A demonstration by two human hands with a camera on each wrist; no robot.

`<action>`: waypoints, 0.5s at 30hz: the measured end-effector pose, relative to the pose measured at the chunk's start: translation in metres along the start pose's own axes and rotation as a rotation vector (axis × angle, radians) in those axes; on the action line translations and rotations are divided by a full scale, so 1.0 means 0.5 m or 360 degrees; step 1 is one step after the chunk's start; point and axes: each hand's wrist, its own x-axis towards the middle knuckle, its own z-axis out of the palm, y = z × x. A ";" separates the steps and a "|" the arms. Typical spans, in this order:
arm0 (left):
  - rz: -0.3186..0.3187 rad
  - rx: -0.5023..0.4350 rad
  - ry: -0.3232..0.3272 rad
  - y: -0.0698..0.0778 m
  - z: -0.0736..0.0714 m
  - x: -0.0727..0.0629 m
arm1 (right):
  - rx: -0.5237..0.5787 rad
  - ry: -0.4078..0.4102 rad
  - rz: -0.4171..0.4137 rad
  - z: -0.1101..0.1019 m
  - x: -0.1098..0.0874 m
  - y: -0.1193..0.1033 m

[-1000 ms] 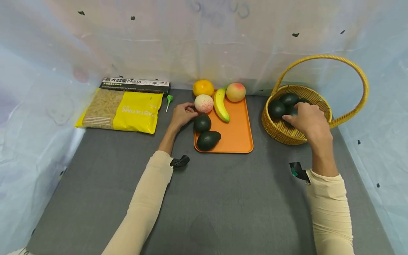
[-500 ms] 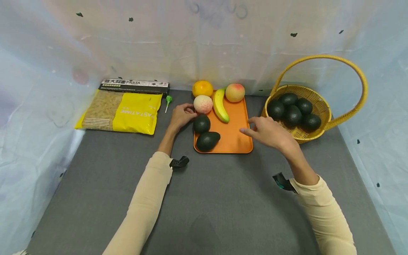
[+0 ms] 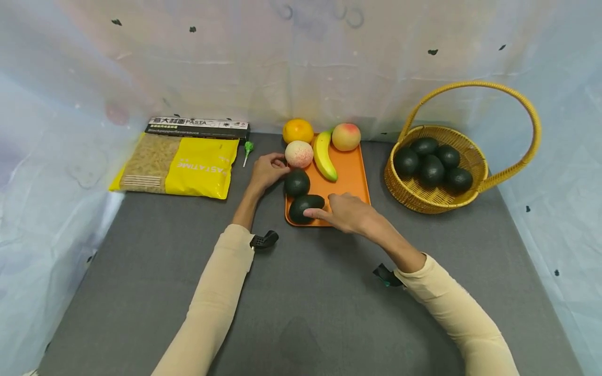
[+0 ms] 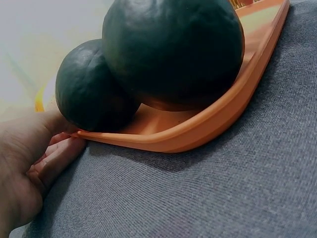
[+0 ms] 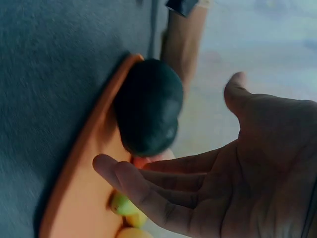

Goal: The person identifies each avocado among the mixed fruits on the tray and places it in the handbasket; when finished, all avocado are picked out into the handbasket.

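Observation:
My left hand [image 3: 268, 172] pinches the left rim of an orange tray [image 3: 350, 180], its fingertips right beside a dark green avocado [image 3: 297, 183]; the left wrist view shows the same hand [image 4: 25, 163] at the edge. A second avocado [image 3: 301, 209] lies at the tray's near left corner. Over this corner reaches my right hand [image 3: 352, 213], thumb overlapping that avocado in the head view. In the right wrist view its thumb and fingers are spread with nothing between them, the avocado [image 5: 148, 106] just ahead. A speckled pale peach [image 3: 299, 154] and a banana [image 3: 324, 156] share the tray.
An orange [image 3: 298, 131] and a reddish peach [image 3: 346, 137] sit at the tray's back. To the right stands a wicker basket [image 3: 409, 196] with several avocados and a tall handle. At left lie a yellow pasta bag [image 3: 202, 167], a black pasta box [image 3: 199, 128] and a green lollipop [image 3: 248, 148].
My right hand has left the basket, where several avocados now show, and moved left across to the tray's near left avocado. My left hand has stayed at the tray's rim.

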 end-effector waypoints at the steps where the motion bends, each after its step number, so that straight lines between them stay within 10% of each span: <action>1: 0.0002 0.0002 -0.0001 0.001 0.000 0.000 | -0.0009 -0.0006 0.0002 0.006 0.004 -0.004; 15: 0.0021 -0.0005 0.0009 -0.003 0.005 0.003 | -0.0016 0.0096 0.0097 0.050 0.058 -0.027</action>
